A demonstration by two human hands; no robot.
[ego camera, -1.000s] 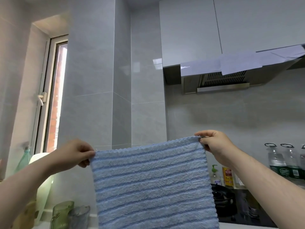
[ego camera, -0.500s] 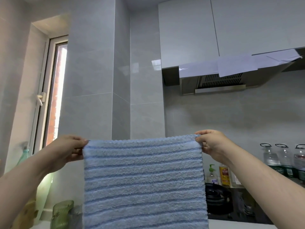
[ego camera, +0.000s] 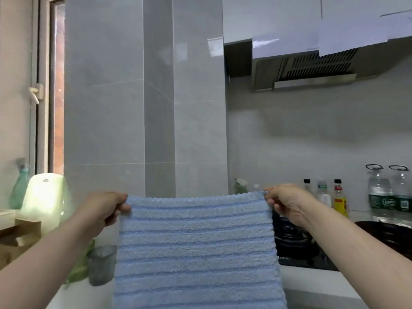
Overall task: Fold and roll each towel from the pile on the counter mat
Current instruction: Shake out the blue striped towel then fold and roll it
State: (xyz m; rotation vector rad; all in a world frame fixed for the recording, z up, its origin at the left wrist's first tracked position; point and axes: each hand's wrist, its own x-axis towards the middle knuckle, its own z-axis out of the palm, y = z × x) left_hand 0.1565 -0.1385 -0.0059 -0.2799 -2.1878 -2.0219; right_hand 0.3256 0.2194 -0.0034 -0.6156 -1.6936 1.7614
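Grey tiled kitchen wall fills the background, range hood (ego camera: 312, 70) at upper right; a blue striped towel (ego camera: 197, 248) hangs spread flat at lower centre, left hand (ego camera: 104, 210) pinching its top left corner, right hand (ego camera: 287, 202) pinching its top right corner; bottles (ego camera: 388, 195) stand at far right, a grey cup (ego camera: 101, 266) at lower left

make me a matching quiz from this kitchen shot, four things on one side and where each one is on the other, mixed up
Things
1. towel
2. cup
3. water bottles
4. range hood

Places
A. high on the wall, upper right
B. pinched at its top corners by the left hand and right hand
C. on the counter, left of the towel
D. standing at the far right

Pairs: 1-B, 2-C, 3-D, 4-A
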